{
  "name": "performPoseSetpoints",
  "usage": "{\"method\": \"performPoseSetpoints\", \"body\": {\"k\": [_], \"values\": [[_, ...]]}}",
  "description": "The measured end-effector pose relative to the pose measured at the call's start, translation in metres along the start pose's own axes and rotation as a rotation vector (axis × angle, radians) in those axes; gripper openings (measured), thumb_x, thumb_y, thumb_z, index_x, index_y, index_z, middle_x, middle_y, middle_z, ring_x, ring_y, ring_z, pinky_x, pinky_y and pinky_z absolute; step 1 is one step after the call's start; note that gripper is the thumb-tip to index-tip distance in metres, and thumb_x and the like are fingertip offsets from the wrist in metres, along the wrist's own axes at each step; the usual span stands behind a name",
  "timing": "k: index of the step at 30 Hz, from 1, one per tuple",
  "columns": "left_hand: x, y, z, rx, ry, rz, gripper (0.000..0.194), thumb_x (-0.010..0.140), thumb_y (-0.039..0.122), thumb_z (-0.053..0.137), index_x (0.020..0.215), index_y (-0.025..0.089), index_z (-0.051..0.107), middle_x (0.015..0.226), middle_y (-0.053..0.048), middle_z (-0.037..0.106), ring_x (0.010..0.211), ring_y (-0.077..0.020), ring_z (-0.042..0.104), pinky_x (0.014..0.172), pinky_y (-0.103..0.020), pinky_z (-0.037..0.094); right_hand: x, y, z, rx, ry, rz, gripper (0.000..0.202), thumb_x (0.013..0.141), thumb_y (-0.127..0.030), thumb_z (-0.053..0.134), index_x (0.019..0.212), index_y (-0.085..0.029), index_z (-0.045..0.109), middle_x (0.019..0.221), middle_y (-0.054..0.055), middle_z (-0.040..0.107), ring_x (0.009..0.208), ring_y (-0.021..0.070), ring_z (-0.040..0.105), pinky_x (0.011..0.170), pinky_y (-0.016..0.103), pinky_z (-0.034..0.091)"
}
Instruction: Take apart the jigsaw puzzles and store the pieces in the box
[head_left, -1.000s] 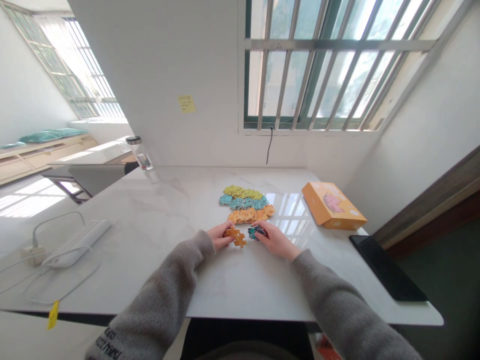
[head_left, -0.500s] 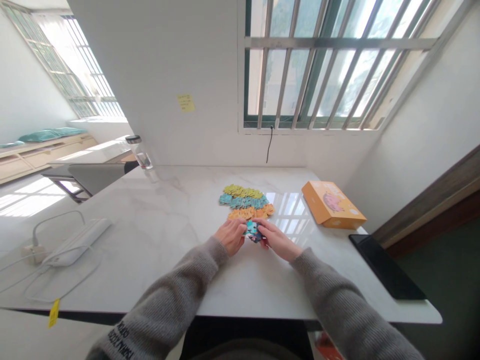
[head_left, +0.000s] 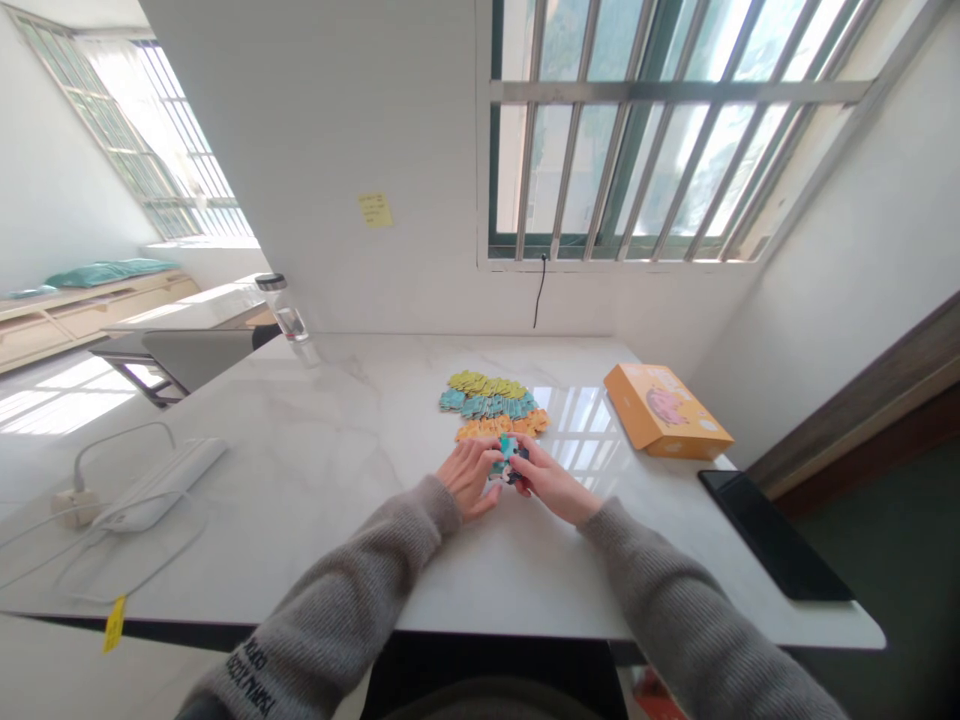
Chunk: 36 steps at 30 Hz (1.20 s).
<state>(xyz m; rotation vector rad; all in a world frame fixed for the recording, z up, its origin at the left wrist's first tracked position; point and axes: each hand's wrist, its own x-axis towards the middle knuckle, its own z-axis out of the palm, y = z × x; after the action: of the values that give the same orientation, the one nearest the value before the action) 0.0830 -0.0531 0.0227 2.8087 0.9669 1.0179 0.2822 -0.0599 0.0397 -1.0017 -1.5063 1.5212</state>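
My right hand (head_left: 553,482) is closed on a small group of puzzle pieces (head_left: 509,457), teal, dark blue and white, held just above the table. My left hand (head_left: 471,478) is beside them, fingers stretched and thumb spread apart; its fingertips reach the left edge of the pieces, and I cannot tell how firmly they touch. Just beyond both hands lie rows of puzzle pieces sorted by colour: orange pieces (head_left: 480,429) nearest, blue pieces (head_left: 495,406) in the middle, yellow-green pieces (head_left: 486,384) farthest.
An orange box (head_left: 664,405) with a pink picture lies at the right, near a black tablet-like slab (head_left: 772,535). Far left on the marble-patterned table (head_left: 315,480) are a white power strip (head_left: 169,485) with cables and a clear bottle (head_left: 285,308).
My left hand has loosened from the pieces, its fingers and thumb now spread. The pieces have turned slightly more upright in my right hand. The rows on the table look the same.
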Motion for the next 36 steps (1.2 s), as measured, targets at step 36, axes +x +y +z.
{"method": "performPoseSetpoints", "body": {"k": [36], "values": [[0.021, -0.060, 0.018, 0.167, -0.083, -0.425, 0.049, 0.078, 0.040, 0.068, 0.121, 0.021, 0.056, 0.112, -0.009, 0.052, 0.108, -0.0285, 0.052, 0.095, -0.044, 0.044, 0.000, 0.004, -0.025, -0.849, 0.009, -0.348, 0.031, 0.089, -0.017, 0.052, 0.120, -0.020, 0.052, 0.108, 0.010, 0.066, 0.095, 0.0215, 0.062, 0.086, 0.035, 0.048]]}}
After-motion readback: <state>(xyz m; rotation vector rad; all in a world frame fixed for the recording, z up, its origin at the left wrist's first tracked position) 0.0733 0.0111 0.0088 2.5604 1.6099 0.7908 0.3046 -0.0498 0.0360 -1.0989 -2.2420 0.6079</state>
